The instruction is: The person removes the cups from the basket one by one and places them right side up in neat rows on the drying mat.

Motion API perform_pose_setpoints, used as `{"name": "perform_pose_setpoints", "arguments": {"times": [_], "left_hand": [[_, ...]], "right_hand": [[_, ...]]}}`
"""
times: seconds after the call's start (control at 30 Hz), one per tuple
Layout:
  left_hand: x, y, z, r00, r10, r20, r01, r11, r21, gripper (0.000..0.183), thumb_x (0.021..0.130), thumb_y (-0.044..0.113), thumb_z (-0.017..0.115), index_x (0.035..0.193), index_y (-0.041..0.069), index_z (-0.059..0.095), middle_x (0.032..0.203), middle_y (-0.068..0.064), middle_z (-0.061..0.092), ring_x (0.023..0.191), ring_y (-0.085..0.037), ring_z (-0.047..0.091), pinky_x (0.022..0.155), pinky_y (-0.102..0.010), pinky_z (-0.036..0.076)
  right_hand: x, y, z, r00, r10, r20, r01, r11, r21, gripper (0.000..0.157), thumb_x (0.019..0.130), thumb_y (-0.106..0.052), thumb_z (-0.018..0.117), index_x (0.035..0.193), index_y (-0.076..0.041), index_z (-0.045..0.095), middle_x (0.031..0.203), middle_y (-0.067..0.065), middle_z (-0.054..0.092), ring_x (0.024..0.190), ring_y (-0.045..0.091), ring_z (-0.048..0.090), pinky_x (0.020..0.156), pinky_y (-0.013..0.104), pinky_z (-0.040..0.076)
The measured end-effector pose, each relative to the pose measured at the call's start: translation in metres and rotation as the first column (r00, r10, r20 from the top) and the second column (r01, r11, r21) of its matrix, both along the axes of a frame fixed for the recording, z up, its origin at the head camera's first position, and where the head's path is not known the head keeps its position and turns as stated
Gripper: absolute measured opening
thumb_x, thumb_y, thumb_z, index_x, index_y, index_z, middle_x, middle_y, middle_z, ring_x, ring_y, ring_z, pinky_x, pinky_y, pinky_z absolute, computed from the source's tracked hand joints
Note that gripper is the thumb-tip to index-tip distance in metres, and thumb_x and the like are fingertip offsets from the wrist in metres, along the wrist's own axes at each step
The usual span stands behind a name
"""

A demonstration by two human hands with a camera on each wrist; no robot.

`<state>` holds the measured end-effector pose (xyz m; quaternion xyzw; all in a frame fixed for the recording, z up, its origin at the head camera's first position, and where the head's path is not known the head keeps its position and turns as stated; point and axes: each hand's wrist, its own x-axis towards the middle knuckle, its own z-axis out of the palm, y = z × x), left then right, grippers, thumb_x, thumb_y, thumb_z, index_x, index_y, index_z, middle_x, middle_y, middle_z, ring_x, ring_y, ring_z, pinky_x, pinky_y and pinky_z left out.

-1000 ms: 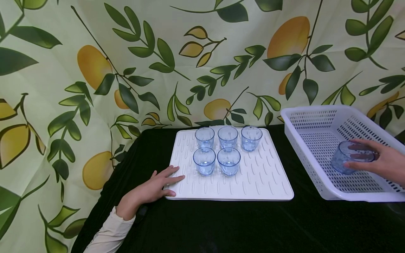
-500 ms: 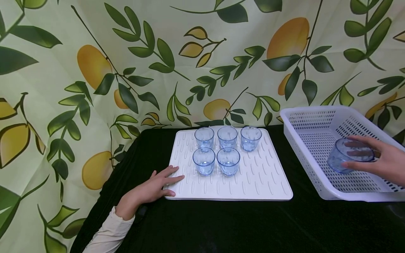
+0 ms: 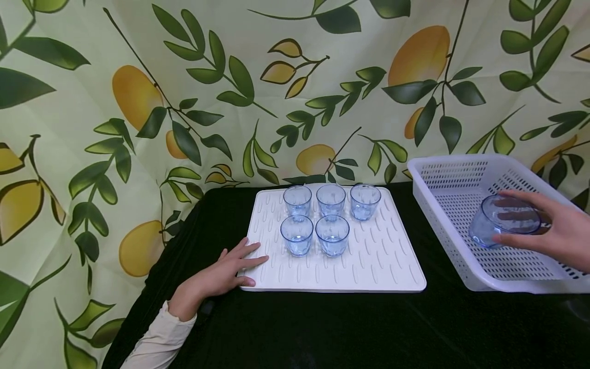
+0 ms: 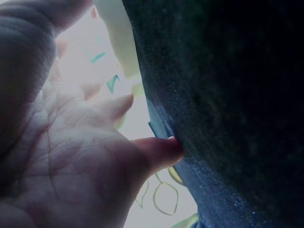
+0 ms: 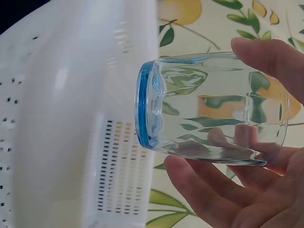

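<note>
My right hand (image 3: pixel 560 230) grips a clear blue glass (image 3: pixel 483 225) inside the white basket (image 3: pixel 438 225). In the right wrist view the thumb lies on one side of the tumbler (image 5: pixel 218 104) and the fingers on the other, with its thick blue base towards the basket wall. A white ridged tray (image 3: pixel 369 266) lies in the middle of the head view. My left hand (image 3: pixel 218 274) rests on its left front corner with fingers spread. On the tray stand similar glasses: three in the back row, among them one at the right (image 3: pixel 365 202), and two in front (image 3: pixel 333 236).
Black cloth (image 3: pixel 322 328) covers the table around the tray and basket. Behind hangs a pale fabric backdrop (image 3: pixel 258 41) printed with leaves and fruit. The tray's right part bears no glasses. A strip of black cloth separates the tray from the basket's near wall.
My right hand has moved slightly left and up with the glass, which now looks more tilted. The left hand stays on the tray, and the glasses there have not moved.
</note>
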<state>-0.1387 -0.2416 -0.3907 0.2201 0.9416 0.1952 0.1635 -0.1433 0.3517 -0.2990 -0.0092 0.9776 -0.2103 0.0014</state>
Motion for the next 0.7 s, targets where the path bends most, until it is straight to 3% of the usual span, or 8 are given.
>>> {"name": "perform_pose_setpoints", "arguments": {"times": [0.17,0.47,0.7], "left_hand": [[0.000,0.000,-0.001,1.000,0.000,-0.003,0.000,1.000,0.006,0.057,0.092,0.022,0.070,0.146,0.024,0.051,0.165,-0.013,0.026,0.154,-0.043,0.005,0.113,-0.077,0.007],[0.001,0.000,-0.001,1.000,-0.006,-0.005,0.006,1.000,0.007,0.057,0.092,0.022,0.070,0.146,0.024,0.052,0.164,-0.013,0.027,0.154,-0.043,0.006,0.114,-0.076,0.006],[0.001,0.001,0.001,1.000,0.013,-0.008,-0.013,1.000,0.004,0.057,0.092,0.022,0.070,0.145,0.026,0.052,0.165,-0.011,0.028,0.155,-0.041,0.007,0.115,-0.074,0.006]], "right_hand": [[0.002,-0.008,0.008,1.000,0.011,-0.013,-0.011,1.000,-0.006,0.104,0.086,-0.037,0.078,0.155,0.005,0.013,0.131,0.045,0.028,0.102,0.066,0.041,0.070,0.065,0.049],[0.001,-0.013,0.007,0.999,0.040,-0.013,-0.040,0.999,-0.019,0.105,0.084,-0.041,0.080,0.158,-0.003,0.016,0.139,0.042,0.026,0.106,0.062,0.040,0.076,0.070,0.043],[0.003,-0.021,0.008,0.996,0.087,-0.007,-0.087,0.992,-0.094,0.102,0.084,-0.036,0.080,0.158,-0.004,0.016,0.136,0.041,0.031,0.104,0.064,0.047,0.069,0.061,0.052]]}}
